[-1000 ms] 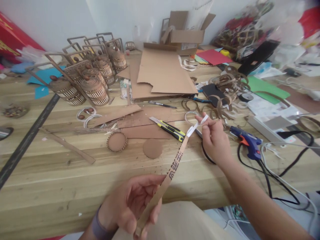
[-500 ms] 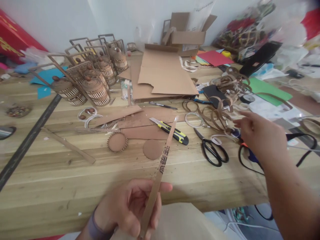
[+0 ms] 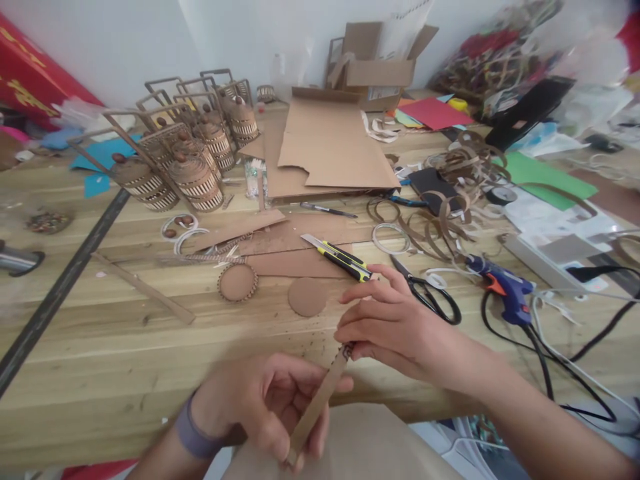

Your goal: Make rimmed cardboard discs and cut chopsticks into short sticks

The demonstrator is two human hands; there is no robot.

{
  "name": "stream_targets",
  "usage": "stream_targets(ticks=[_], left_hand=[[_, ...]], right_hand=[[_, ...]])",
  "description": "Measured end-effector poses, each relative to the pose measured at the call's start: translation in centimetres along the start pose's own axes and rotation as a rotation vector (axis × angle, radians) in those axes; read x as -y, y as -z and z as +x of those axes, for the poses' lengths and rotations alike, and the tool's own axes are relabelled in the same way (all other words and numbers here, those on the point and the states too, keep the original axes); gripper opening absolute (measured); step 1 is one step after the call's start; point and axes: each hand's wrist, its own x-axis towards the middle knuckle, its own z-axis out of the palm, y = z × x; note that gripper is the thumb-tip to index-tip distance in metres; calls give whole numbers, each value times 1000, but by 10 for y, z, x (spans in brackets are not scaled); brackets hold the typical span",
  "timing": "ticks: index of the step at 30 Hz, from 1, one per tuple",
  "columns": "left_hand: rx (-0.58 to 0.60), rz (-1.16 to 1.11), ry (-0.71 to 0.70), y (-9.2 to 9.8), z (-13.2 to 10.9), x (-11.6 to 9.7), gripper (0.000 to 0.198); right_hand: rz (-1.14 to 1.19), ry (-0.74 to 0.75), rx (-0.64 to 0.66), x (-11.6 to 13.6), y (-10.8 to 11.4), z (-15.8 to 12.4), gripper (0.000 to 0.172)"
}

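A long brown cardboard strip (image 3: 320, 400) with dark printed marks runs between both hands near the front edge of the wooden table (image 3: 125, 360). My left hand (image 3: 270, 410) is closed round the strip's lower end. Its upper part sits under the closed fingers of my right hand (image 3: 387, 327). Just beyond my right hand lie a yellow and black utility knife (image 3: 343, 259) and black scissors (image 3: 430, 297). Two cardboard discs (image 3: 306, 297) lie flat nearby.
Several woven cardboard lanterns (image 3: 193, 175) stand at the back left. Flat cardboard sheets (image 3: 330, 143) and an open box (image 3: 373, 70) sit at the back centre. Curled cardboard rings (image 3: 445, 213), a blue glue gun (image 3: 503, 287) with black cable and coloured paper fill the right.
My right hand peeled a white strip off the cardboard strip's tip, swung right toward the glue gun, then came back and closed on the strip's upper part. The left hand kept its hold.
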Motion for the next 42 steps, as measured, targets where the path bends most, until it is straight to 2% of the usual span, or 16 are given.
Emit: stream_targets(ticks=[2,3,4,7,8,10,13,17,19,22,24,27,30,32,37,42], left_hand=[[-79,115,-43,9,-3,-10,76],[-163,214,-88,13,-4,-16,75],[-271,341,-140,17,-4,-23,69],[-791,894,-182,24,4,-42,47],[-924,1095,-185,26,10,-46,43],[-1050,1468,-191,27,24,-49,36],[-1055,1810,-143,28,44,-46,29],[-1076,1929,-60,27,58,-43,28],[-1090,1890,-48,27,60,-44,31],[-1091,1691,-64,26,58,-48,34],[-1064,1542,-73,22,54,-49,29],[-1013,1428,-157,12,44,-47,18],[-906,1433,-255,4,32,-39,6],[-846,1468,-294,3,28,-31,8],[-872,1544,-310,9,25,-15,15],[-854,1581,-299,10,27,-8,18]], right_hand=[[-37,-44,-23,-4,-1,-6,18],[-69,-70,-27,-7,-2,-10,16],[-107,-97,-25,-10,-3,-15,15],[-220,-179,0,-21,-11,-28,13],[-251,-203,8,-24,-15,-31,12],[-294,-244,33,-27,-23,-36,10],[-303,-278,70,-25,-34,-40,10],[-281,-277,90,-22,-46,-44,11],[-280,-280,101,-22,-49,-45,11],[-291,-286,95,-22,-53,-45,10],[-315,-288,93,-22,-54,-42,10],[-358,-284,89,-19,-56,-37,11],[-385,-282,85,-16,-59,-31,11],[-396,-280,80,-15,-62,-28,11],[-455,-254,51,-16,-68,-25,11],[-495,-245,38,-18,-73,-27,11]])
